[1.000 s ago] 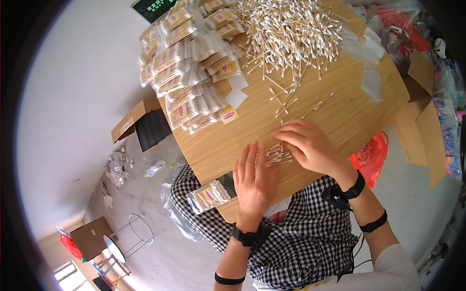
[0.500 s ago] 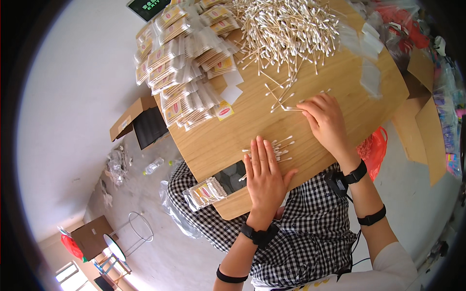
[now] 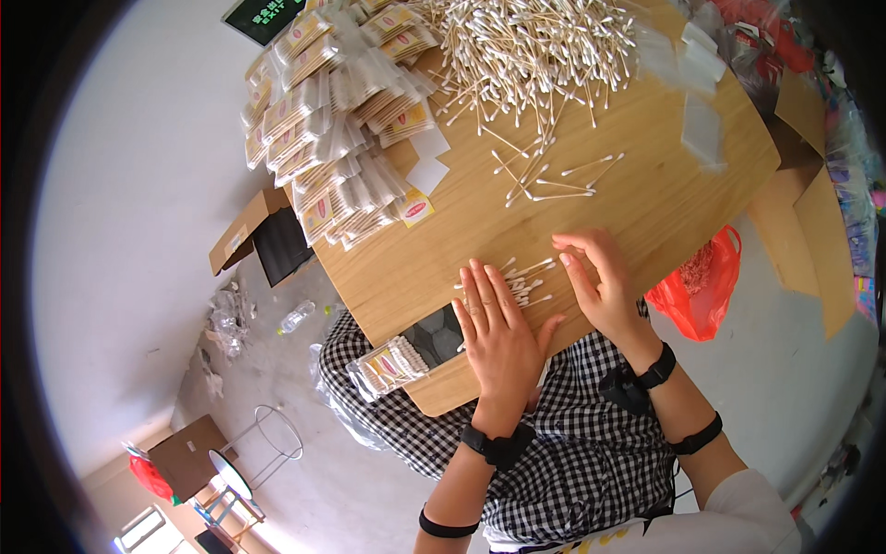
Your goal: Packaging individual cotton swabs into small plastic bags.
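Observation:
My left hand (image 3: 498, 337) lies flat, fingers stretched, over a small bunch of cotton swabs (image 3: 528, 284) near the table's front edge. Just right of that bunch, my right hand (image 3: 604, 286) has its thumb and fingers apart, holding nothing. Left of my left hand is a dark flat pad (image 3: 437, 338), with a clear packet of cotton swabs (image 3: 389, 367) at its left end. Beyond my hands lie several loose cotton swabs (image 3: 565, 195). A large heap of cotton swabs (image 3: 535, 55) covers the table's far middle.
Filled swab packets (image 3: 318, 120) are stacked at the far left, with a yellow label card (image 3: 417, 209) beside them. Clear plastic sleeves (image 3: 703, 134) lie at the table's right. A red bag (image 3: 706, 291) and an open cardboard box (image 3: 798, 226) stand beyond the right edge.
My right hand has drawn back from the loose swabs to the small bunch and opened, leaving swabs lying apart on the table. My left hand stays flat in place. The view has shifted slightly.

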A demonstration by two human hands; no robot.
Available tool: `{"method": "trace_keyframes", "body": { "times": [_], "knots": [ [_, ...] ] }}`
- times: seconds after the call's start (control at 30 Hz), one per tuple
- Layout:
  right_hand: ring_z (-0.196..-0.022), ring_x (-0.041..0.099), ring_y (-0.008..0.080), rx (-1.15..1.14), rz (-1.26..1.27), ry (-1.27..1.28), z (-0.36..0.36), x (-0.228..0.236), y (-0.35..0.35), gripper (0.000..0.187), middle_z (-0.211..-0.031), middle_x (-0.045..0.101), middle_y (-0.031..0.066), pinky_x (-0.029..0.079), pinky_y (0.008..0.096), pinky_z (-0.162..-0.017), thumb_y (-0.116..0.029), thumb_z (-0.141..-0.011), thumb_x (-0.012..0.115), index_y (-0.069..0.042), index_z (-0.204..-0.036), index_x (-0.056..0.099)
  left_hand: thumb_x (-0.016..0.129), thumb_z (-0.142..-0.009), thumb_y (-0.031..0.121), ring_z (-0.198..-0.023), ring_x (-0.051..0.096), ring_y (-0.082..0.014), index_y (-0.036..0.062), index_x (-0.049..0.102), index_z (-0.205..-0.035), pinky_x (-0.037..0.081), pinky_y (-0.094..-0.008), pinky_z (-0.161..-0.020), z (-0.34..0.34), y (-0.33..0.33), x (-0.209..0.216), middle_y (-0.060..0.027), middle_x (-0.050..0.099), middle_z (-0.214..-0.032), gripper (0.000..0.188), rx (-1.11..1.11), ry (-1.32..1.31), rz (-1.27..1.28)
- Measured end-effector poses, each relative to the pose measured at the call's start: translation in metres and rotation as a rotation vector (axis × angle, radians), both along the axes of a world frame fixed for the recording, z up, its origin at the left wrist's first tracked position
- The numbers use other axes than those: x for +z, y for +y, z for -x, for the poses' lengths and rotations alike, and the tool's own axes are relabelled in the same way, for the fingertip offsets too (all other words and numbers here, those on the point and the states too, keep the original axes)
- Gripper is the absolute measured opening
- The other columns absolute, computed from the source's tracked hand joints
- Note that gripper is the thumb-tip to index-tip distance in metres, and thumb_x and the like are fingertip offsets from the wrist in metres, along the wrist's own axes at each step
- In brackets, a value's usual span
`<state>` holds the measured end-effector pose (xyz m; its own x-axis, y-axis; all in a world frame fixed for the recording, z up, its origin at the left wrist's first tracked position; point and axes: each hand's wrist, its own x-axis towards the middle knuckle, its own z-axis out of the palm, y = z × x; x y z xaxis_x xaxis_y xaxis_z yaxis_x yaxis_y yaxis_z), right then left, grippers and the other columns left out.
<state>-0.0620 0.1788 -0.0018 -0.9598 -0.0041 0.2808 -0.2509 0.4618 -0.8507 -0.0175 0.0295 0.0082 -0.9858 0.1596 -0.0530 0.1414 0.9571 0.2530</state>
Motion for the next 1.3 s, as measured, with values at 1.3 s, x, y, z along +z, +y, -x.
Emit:
{"method": "trace_keyframes", "body": {
  "times": [1.3],
  "knots": [
    [-0.086, 0.056, 0.0298, 0.216, -0.324, 0.106, 0.027, 0.007, 0.015, 0.019, -0.088, 0.056, 0.0096, 0.048, 0.0395, -0.074, 0.005, -0.073, 0.06, -0.002, -0.09, 0.058, 0.051, -0.085, 0.063, -0.142, 0.021, -0.0378, -0.0117, 0.023, -0.143, 0.02, -0.0503, -0.114, 0.018, 0.0, -0.006, -0.0276, 0.024, -0.151, 0.099, -0.026, 0.084, -0.011]
  ]
}}
